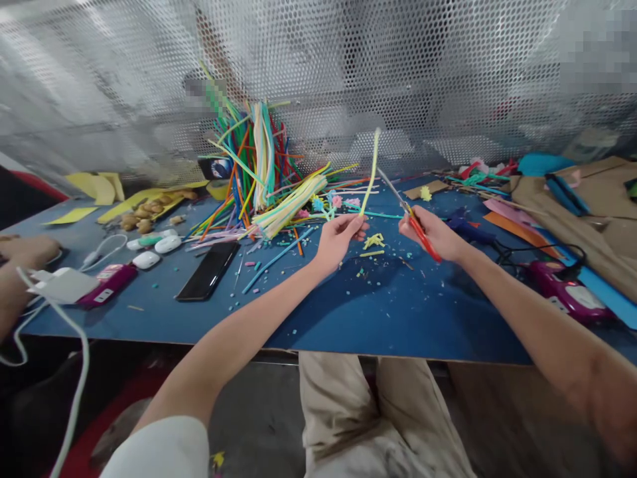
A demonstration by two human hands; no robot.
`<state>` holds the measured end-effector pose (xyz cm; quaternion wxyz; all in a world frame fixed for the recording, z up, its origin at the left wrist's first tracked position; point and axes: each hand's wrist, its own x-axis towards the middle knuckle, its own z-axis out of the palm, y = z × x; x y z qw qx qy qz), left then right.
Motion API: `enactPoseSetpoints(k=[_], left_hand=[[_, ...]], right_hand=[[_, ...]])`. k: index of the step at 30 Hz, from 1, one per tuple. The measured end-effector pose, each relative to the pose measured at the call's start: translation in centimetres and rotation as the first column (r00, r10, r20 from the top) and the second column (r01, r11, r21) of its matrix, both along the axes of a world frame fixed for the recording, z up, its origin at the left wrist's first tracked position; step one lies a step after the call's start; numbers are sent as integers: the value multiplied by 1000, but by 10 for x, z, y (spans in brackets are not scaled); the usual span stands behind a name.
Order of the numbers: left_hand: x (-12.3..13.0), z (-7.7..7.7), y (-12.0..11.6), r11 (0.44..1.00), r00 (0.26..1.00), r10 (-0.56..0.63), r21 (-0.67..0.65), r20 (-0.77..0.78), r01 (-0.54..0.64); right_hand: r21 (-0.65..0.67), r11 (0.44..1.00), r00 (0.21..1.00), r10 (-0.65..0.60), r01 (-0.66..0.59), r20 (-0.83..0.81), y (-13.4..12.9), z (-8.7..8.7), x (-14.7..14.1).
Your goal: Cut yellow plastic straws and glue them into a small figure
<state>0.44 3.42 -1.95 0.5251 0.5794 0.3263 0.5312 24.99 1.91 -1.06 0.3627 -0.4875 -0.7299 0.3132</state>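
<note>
While the blue tabletop (388,325) spread beneath our fingers, we had the big, splayed bundle of multicoloured pipe cleaners (263,159) beyond and left of the left fingertips; a careless sweep of the arm against its stray ends could, we judged, have spilled them. Our right hand (432,232) had its fingers curled closed around the red handles of the scissors (419,231), whose blades pointed up and leftward; how far the blades stood apart we could not tell. Our left hand (341,237) pinched the lower end of a pale yellow pipe cleaner (371,174) between thumb and fingers, its free end rising above them unsupported. Held that low, it could have bent away from a blade and been cut unevenly, and a snip too near the pinch could have nicked a fingertip. The yellow clippings (374,241), just below and right of the left fingers, could have scattered under a passing wrist.

As for holders, well left of those fingers we had a yellow sheet (112,214) bearing brown lumps (144,216); nearer them, a small yellow container (217,192) sat half hidden by stems, its contents unclear to us.
</note>
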Motion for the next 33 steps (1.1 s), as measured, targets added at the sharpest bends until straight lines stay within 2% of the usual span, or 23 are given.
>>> enactPoseSetpoints(k=[4,7,13,22,29,33], left_hand=[[-4,1,3,996,997,74,39,28,-76],[-3,1,2,995,998,63,72,3,-63],[-3,4,-5,995,993,-25,93,-112,35],[-7,10,-9,992,979,-61,94,-195,80],[-9,14,-14,986,972,-58,140,-228,92],[-11,14,-14,983,973,-48,163,-225,86]], right_hand=[[-23,999,949,33,-27,313,2,5,8],[-85,995,924,83,-55,373,-2,4,2],[-171,968,939,224,-184,259,-10,3,-12],[-253,915,933,348,-315,96,-18,7,-15],[-190,913,928,373,-361,28,-24,10,-22],[-221,913,932,361,-344,40,-28,13,-25]])
